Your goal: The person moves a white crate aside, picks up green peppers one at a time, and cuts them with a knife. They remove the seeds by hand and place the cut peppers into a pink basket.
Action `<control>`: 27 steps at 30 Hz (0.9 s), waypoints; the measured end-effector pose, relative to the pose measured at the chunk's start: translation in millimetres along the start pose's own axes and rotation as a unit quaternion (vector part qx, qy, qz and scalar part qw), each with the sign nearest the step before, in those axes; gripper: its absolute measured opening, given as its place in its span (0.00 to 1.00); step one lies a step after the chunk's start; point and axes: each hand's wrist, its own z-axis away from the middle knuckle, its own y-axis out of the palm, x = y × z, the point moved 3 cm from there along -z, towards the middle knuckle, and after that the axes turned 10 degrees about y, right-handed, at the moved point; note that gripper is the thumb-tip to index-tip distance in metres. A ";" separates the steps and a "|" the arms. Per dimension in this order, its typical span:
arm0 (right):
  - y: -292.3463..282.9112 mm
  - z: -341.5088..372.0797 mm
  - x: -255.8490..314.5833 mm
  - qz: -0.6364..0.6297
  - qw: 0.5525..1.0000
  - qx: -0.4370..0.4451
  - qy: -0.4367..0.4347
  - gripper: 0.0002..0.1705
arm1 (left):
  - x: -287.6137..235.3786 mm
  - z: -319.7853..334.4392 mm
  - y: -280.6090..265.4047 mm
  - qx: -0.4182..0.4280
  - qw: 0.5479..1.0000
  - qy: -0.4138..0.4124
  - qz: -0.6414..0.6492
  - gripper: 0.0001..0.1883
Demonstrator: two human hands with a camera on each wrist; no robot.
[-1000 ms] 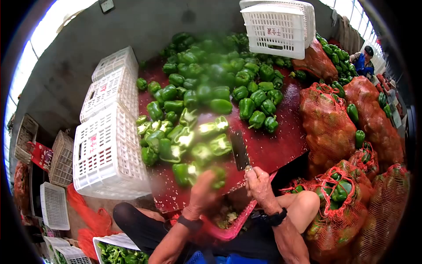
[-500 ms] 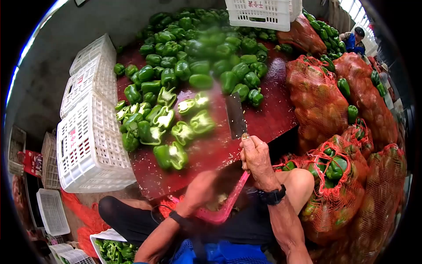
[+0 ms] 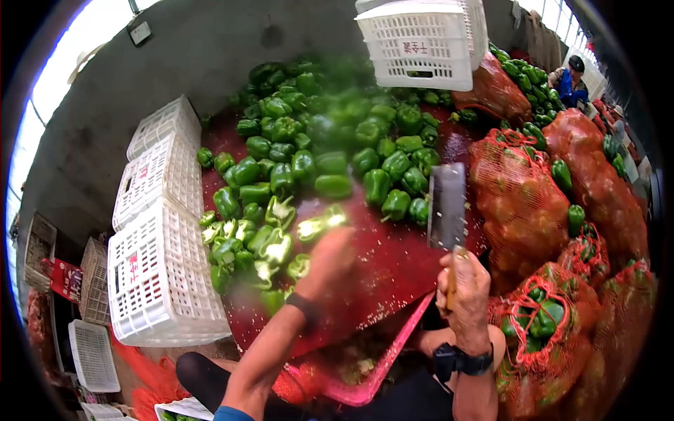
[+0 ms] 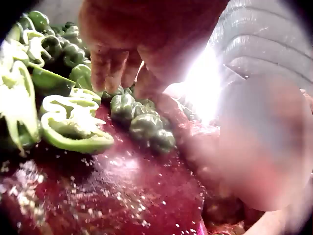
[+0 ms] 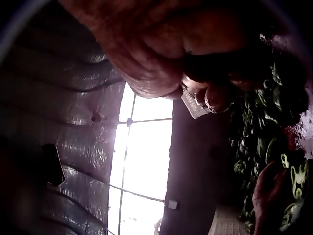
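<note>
My right hand (image 3: 467,295) grips the wooden handle of a cleaver (image 3: 447,203). The broad blade stands nearly upright over the right part of the red board (image 3: 393,288). My left hand (image 3: 330,256), blurred in the head view, reaches out over halved green peppers (image 3: 277,249). In the left wrist view its fingers (image 4: 113,73) point down, with no pepper showing between them. A cut pepper half (image 4: 73,129) lies on the board near them. Behind the halves spreads a large heap of whole green peppers (image 3: 281,151).
White crates (image 3: 165,274) line the board's left side; another white crate (image 3: 421,49) stands at the back. Red mesh sacks (image 3: 523,196) of peppers crowd the right. A pink-rimmed container (image 3: 358,396) sits below the board's front edge. Another person (image 3: 570,84) is at far right.
My left hand dropped toward my lap, then came forward over the cut peppers. My right hand has moved right and raised the cleaver off the board. The head view also shifted.
</note>
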 end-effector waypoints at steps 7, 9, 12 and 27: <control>-14.9 -13.7 -0.1 0.038 0.997 -0.053 0.032 0.26 | 24.8 -68.3 73.2 -0.002 1.000 0.017 -0.002 0.20; -20.3 -18.7 -1.8 0.031 0.997 -0.066 0.021 0.28 | 29.1 -97.5 83.1 -0.024 0.999 0.035 -0.012 0.20; -24.5 -21.7 -3.2 0.030 0.997 -0.075 0.013 0.30 | 28.6 -129.6 95.3 0.011 0.996 0.051 -0.071 0.19; -6.6 -18.4 -19.3 0.080 0.995 -0.015 0.051 0.22 | -5.2 -30.4 72.4 0.014 0.987 -0.118 -0.104 0.28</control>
